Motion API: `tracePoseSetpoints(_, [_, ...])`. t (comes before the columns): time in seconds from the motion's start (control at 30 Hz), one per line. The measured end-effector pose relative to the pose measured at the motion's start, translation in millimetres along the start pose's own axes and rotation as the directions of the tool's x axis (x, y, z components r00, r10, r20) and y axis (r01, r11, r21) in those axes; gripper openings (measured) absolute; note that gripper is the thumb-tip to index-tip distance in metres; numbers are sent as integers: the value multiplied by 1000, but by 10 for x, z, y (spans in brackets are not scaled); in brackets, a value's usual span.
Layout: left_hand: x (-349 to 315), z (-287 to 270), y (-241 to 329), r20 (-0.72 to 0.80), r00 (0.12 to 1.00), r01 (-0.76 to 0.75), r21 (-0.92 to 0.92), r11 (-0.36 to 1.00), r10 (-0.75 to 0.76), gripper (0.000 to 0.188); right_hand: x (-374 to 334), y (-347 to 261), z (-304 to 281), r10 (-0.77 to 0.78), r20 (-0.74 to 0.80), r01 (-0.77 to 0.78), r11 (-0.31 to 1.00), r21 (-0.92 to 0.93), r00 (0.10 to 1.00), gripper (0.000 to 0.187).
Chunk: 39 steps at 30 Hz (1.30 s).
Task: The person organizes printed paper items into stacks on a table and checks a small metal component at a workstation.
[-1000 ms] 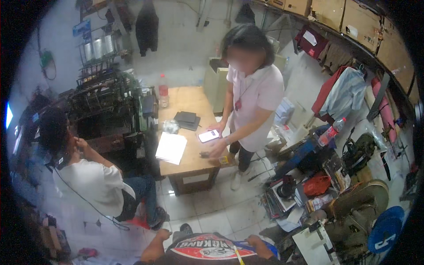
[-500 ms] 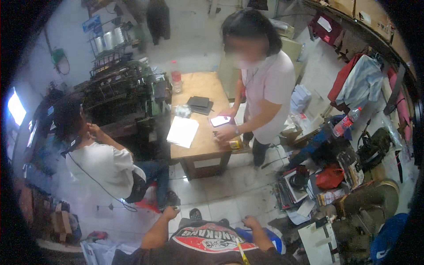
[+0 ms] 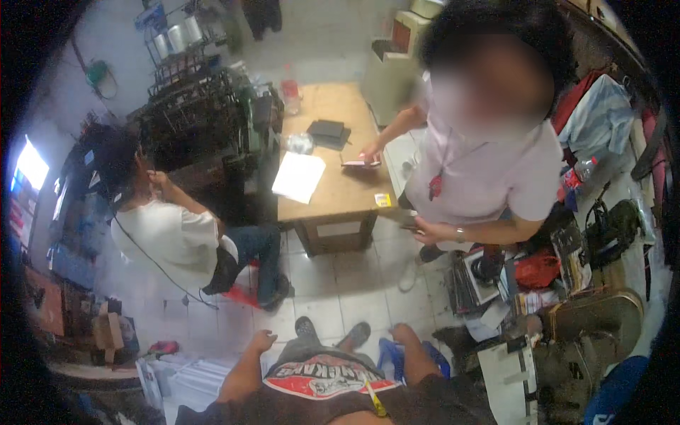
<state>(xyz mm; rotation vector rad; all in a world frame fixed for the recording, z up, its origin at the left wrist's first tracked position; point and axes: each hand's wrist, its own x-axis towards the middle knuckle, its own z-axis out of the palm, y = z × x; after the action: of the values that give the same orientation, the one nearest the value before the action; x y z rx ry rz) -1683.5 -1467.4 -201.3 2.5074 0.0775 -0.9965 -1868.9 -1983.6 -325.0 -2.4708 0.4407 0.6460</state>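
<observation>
My left hand (image 3: 264,341) is at the left of my lap, empty, with its thumb apart from the loosely bent fingers. On the other side of my lap, my right hand (image 3: 404,335) also holds nothing visible, its thumb held off the fingers. Both look open, though small in view. A dark printed shirt (image 3: 329,375) covers my front, and a yellow strip (image 3: 375,400) hangs on it. Beside my right forearm lies a blue item (image 3: 392,360). My sandalled feet (image 3: 306,331) show on the tiles between the hands.
A wooden table (image 3: 347,106) bears white papers (image 3: 299,177), black notebooks (image 3: 328,133) and a yellow-labelled item (image 3: 383,200). A standing person (image 3: 489,170) holds a phone (image 3: 361,164) and a dark flat object (image 3: 399,216). Another person (image 3: 170,241) sits by dark machinery (image 3: 191,127). Clutter (image 3: 510,276) lies right.
The standing person has come nearer and to the right, lifting a dark flat object off the table side and tilting the phone. My view has shifted; my hands stay beside my lap.
</observation>
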Motion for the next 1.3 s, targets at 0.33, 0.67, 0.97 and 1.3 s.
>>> tracePoseSetpoints(0.33, [-489, -461, -235, -132, 987, -101, -79, 992, 90, 53, -187, -838, 253, 161, 146, -167, 986, 30, 976, 24])
tracePoseSetpoints(0.67, [-1495, -1495, -1592, -428, 887, -121, -576, 808, -173, 52, 251, -3676, 684, -33, 564, 21, 999, 27, 825, 52])
tracePoseSetpoints(0.97, [-1917, -2148, -2232, -544, 729, -357, -820, 447, -416, 51, 565, -7469, 949, -655, 576, 849, 507, -145, 489, 46])
tracePoseSetpoints(1.3, [-1709, -2132, -3065, -475, 510, -259, -880, 399, -717, 32, 1904, -8544, 2462, -302, 953, 995, 83, 54, -26, 40])
